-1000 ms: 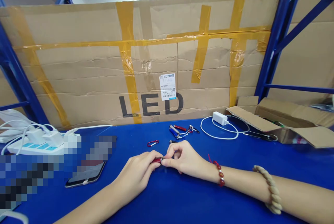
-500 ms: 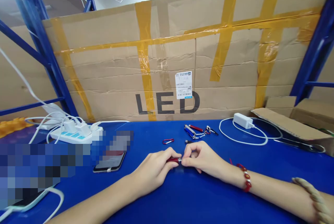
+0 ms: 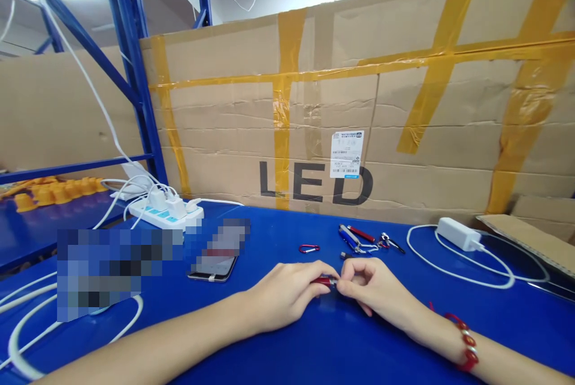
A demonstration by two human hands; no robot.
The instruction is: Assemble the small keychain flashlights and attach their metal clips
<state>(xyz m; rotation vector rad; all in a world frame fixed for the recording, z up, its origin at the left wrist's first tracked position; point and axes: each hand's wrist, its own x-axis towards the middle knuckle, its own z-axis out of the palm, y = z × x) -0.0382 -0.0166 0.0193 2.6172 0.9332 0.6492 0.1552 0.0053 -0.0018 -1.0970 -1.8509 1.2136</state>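
My left hand (image 3: 291,295) is closed around a small red tube with a silver end (image 3: 321,281), which lies level just above the table. At the silver end, the thumb and fingers of my right hand (image 3: 372,283) are pinched together; the very tip is hidden by them. A red carabiner (image 3: 309,248) lies beyond my left hand. Behind my right hand are a blue tube (image 3: 350,239) with a cord, a similar red tube (image 3: 361,233) and small metal clasps (image 3: 385,240). A short dark piece with a metal end (image 3: 345,255) rests close to my right fingers.
A phone (image 3: 213,268) and a white power strip (image 3: 171,215) with plugs and cables are on the left of the blue table (image 3: 287,355). To the right sits a white adapter (image 3: 457,233) with a looped cable. A large taped cardboard sheet (image 3: 224,133) stands at the back.
The view has swung left, so everything appears further right. Both hands keep their hold on the red tube, with little visible change in their pose.
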